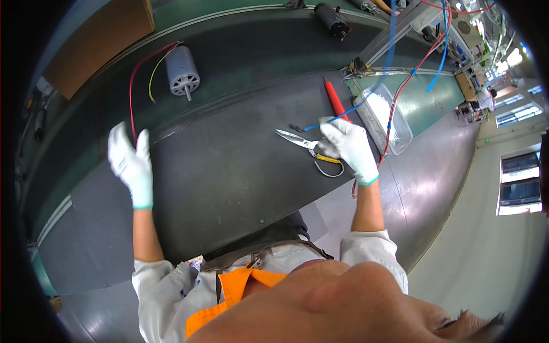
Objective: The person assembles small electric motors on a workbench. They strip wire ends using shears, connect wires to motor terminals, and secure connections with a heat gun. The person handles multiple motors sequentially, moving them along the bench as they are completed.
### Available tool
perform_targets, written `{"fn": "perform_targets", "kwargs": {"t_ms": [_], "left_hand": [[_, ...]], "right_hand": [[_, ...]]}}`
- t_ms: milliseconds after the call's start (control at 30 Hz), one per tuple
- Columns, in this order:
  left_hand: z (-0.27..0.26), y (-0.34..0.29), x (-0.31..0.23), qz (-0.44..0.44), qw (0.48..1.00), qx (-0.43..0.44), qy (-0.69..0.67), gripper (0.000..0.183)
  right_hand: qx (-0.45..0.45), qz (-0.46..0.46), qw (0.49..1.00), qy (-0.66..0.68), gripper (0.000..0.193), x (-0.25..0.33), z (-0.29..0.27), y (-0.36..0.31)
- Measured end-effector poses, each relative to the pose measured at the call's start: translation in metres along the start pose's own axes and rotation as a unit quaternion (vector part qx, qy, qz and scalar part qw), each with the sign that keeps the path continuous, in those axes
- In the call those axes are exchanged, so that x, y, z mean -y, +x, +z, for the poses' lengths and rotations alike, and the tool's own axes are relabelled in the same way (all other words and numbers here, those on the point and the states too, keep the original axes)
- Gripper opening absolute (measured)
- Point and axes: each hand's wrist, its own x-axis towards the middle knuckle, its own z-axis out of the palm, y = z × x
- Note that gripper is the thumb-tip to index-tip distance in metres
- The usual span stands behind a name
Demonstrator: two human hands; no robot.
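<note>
My left hand (pixel 130 163), in a white glove, is over the left part of the dark bench (pixel 229 188). Its fingers stretch out and the thumb stands apart. A red wire from a grey motor (pixel 183 71) runs down to the gap between thumb and fingers, not visibly gripped. The motor also has a yellow-green wire and a shaft facing me. At the right my gloved right hand (pixel 351 148) is over the handles of a pair of scissors (pixel 303 141); its fingertips are blurred, so a grip cannot be made out. A red-handled tool (pixel 336 100) lies beyond it.
A clear plastic box (pixel 394 123) with white pieces stands at the bench's right edge. Blue and red cables (pixel 400 88) hang down near my right hand. Farther back are a dark motor (pixel 331 22) and a cardboard box (pixel 100 43). A metal frame (pixel 394 34) rises at the right.
</note>
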Motion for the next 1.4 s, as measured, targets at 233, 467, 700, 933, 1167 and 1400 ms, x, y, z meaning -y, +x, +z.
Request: {"fn": "perform_targets", "kwargs": {"t_ms": [233,467,700,933,1167,1400], "left_hand": [[-0.015,-0.02,-0.127,0.289,0.831,0.342,-0.332,0.039],[0.064,-0.039,-0.264,0.438,0.749,0.336,-0.366,0.056],[0.088,-0.026,-0.279,0.297,0.721,0.417,-0.467,0.058],[0.098,-0.015,-0.288,0.243,0.688,0.449,-0.516,0.051],[0.107,-0.019,-0.29,0.222,0.716,0.403,-0.525,0.041],[0.128,-0.027,-0.298,0.108,0.693,0.338,-0.627,0.029]], "right_hand": [[0.076,-0.064,0.992,-0.083,0.034,0.022,0.01,0.067],[-0.161,-0.145,0.853,-0.476,0.068,-0.019,-0.036,0.318],[-0.261,0.002,0.872,-0.414,0.092,-0.065,-0.145,0.467],[-0.252,-0.024,0.906,-0.339,0.084,-0.108,-0.162,0.485],[-0.219,0.022,0.889,-0.401,0.084,-0.033,-0.046,0.459],[-0.2,0.039,0.91,-0.36,0.088,-0.026,-0.037,0.477]]}}
